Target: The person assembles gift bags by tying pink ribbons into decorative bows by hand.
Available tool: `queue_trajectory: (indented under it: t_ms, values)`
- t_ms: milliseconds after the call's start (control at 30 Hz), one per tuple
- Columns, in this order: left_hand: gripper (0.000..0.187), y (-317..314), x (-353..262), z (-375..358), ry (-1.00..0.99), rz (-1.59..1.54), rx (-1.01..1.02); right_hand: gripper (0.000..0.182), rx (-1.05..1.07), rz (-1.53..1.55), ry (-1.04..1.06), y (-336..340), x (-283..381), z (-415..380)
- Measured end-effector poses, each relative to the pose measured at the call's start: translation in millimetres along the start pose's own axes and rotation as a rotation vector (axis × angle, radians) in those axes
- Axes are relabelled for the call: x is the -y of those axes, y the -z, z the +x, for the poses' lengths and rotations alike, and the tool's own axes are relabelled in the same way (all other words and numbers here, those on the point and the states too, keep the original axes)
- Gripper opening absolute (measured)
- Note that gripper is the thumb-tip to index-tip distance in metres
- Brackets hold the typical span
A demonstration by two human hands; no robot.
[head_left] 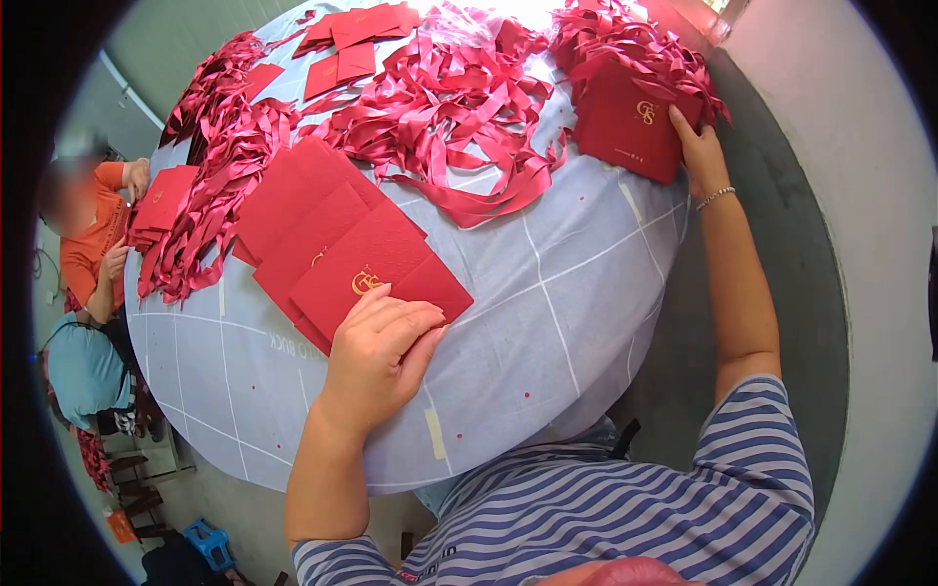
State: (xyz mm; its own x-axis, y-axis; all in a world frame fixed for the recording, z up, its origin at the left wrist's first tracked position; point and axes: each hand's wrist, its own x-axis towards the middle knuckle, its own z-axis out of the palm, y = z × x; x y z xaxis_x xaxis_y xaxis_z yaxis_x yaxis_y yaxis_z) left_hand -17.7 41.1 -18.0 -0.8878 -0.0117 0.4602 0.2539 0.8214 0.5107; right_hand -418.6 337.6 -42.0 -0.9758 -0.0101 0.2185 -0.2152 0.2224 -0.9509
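While hands [376,356] rest, cloth-covered table [547,293] seemingly round.

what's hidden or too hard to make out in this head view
- Palm of the left hand: pressed flat on the spread red cards, whose lower edges it covers.
- Small print under the gold logo on the card stack: too small to read.
- Right hand: fingertips lie on that stack; ribbons cover its top.
- Co-worker at left: face blurred, body cut by the lens edge.
- Far table edge: washed out by glare.

One head-worn view only: the worktop [547,293] is looked down on steeply, forward-facing, at arm's reach.
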Motion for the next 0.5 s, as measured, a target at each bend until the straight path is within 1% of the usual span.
queue_trajectory:
  t_ms: [33, 167, 233, 267, 333, 367, 433, 500]
  values:
    - [0.012, 0.0, -0.1, 0.1, 0.0, 0.002, 0.0, 0.09, 0.073, 0.035, -0.069, -0.3, 5.5, -3.4]
    - [0.012, -0.1, 1.2, 0.4, 0.016, 0.007, 0.02, 0.089, 0.11, 0.037, -0.092, -2.1, -5.5, -5.0]
    - [0.011, 0.0, 0.5, 0.2, 0.009, 0.005, 0.012, 0.091, 0.101, 0.205, -0.128, -2.2, -7.5, -15.4]
    - [0.011, 0.1, 0.9, 0.0, 0.012, 0.005, 0.013, 0.091, 0.103, 0.204, -0.13, -2.6, -5.4, -21.8]
    - [0.011, -0.1, 1.7, -0.1, 0.012, 0.003, 0.009, 0.093, 0.035, 0.139, -0.004, -0.9, 1.4, -35.6]
    - [0.011, -0.1, 1.3, -0.1, 0.015, 0.0, 0.011, 0.093, 0.036, 0.135, -0.007, -0.4, 2.1, -40.6]
    - [0.012, 0.3, -0.5, 0.1, 0.049, -0.033, 0.019, 0.093, 0.044, 0.147, 0.054, 1.0, 3.7, -49.8]
    - [0.012, 0.8, -1.1, 0.7, 0.038, -0.033, 0.013, 0.093, 0.029, 0.136, 0.062, 2.9, 10.1, -62.7]
